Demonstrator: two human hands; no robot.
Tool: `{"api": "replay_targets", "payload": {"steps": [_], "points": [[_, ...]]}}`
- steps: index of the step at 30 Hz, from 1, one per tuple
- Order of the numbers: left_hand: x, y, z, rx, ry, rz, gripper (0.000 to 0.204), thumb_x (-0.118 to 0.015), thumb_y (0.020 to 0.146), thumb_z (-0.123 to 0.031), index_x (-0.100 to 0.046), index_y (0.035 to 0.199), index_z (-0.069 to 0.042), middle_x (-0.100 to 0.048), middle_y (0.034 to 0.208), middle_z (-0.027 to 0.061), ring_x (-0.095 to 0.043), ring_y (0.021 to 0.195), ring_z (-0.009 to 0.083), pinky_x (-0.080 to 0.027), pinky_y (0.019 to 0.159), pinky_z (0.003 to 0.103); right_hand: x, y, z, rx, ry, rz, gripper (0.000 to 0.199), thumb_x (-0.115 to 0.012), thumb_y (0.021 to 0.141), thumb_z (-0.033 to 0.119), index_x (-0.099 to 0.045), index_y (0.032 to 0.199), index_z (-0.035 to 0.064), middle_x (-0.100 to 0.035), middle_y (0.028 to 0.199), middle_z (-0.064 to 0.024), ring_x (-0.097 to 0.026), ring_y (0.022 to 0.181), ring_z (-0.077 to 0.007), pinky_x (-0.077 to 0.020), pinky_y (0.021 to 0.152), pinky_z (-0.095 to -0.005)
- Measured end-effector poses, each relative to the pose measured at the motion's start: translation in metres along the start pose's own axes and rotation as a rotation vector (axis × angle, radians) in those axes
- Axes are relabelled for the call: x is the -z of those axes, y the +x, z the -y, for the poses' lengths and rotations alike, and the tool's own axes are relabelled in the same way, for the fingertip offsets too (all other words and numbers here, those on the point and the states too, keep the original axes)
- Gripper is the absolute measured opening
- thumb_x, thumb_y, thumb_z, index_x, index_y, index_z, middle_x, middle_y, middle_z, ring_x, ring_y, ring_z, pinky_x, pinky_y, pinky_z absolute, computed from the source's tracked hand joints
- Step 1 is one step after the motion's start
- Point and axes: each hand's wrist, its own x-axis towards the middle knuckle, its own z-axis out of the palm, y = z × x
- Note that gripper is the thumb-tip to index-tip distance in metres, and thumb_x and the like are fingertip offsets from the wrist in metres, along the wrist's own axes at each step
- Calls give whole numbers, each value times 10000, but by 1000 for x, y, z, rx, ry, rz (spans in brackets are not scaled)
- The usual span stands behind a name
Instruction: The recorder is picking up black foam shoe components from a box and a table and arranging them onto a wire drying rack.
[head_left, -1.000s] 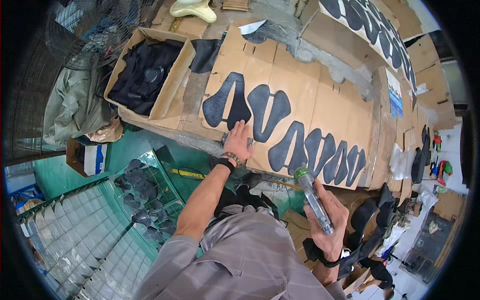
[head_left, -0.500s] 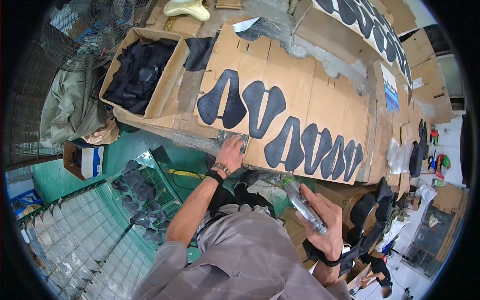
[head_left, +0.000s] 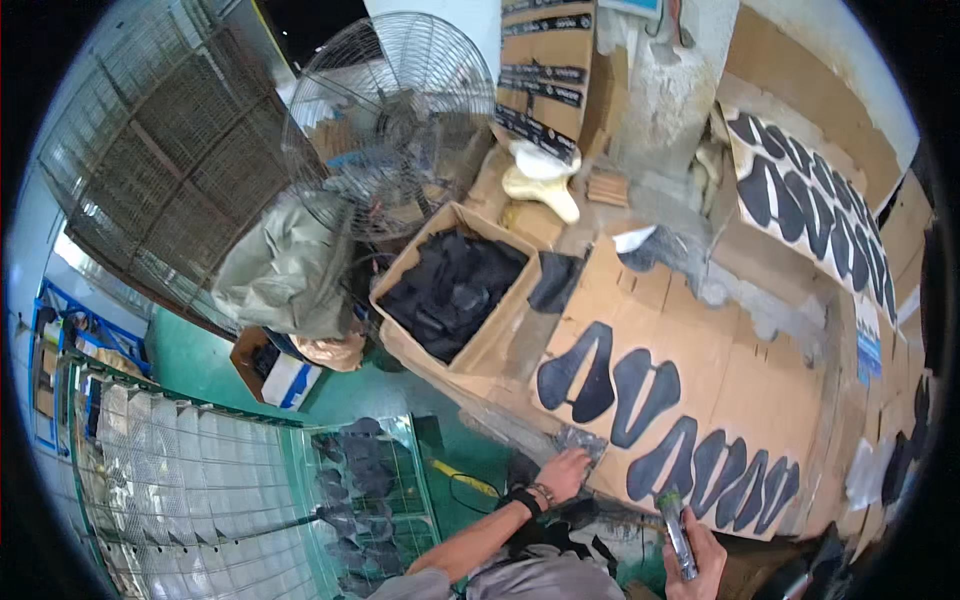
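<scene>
A brown cardboard sheet (head_left: 730,375) lies on the bench with several dark, sole-shaped pieces (head_left: 645,395) laid out on it. My left hand (head_left: 565,470) rests flat on the sheet's near left corner, fingers spread over a grey patch; a black band is on the wrist. My right hand (head_left: 695,550) is low at the right, closed around a slim spray can (head_left: 677,530) with a green cap, held upright just in front of the sheet's near edge.
An open cardboard box (head_left: 480,345) of black pieces stands left of the sheet. A large wire-guard fan (head_left: 385,120) and a grey-green cloth bundle (head_left: 285,270) are behind it. A wire rack (head_left: 230,500) with dark pieces is below left. A second sheet of dark pieces (head_left: 810,200) leans at the back right.
The view has tilted up and away, so the bench sits lower in the picture. My left hand has slid to the sheet's near left corner. The right hand and can have dropped lower.
</scene>
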Motion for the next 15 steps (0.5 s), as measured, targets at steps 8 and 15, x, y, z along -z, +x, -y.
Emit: {"api": "replay_targets", "payload": {"steps": [8,15], "points": [[33,55,-3,162,233,57,361,-557,852,-109,-595,1198,-16,-426,1508,195,-327,1470,364,-316,1173,482,-6,-8,-2,48,-27,-47,426,-575,885,143,-614,1251,-74,-650,1176,-324,-625,1108,-489,-479,961,-470],[36,55,7,115,440,98,443,-501,897,-146,-585,1274,70,-388,1549,255,-310,1480,379,-318,1157,496,-12,19,-11,138,-119,-67,602,-667,692,-90,-611,1290,-52,-664,972,-264,-670,845,-428,-534,784,-389]]}}
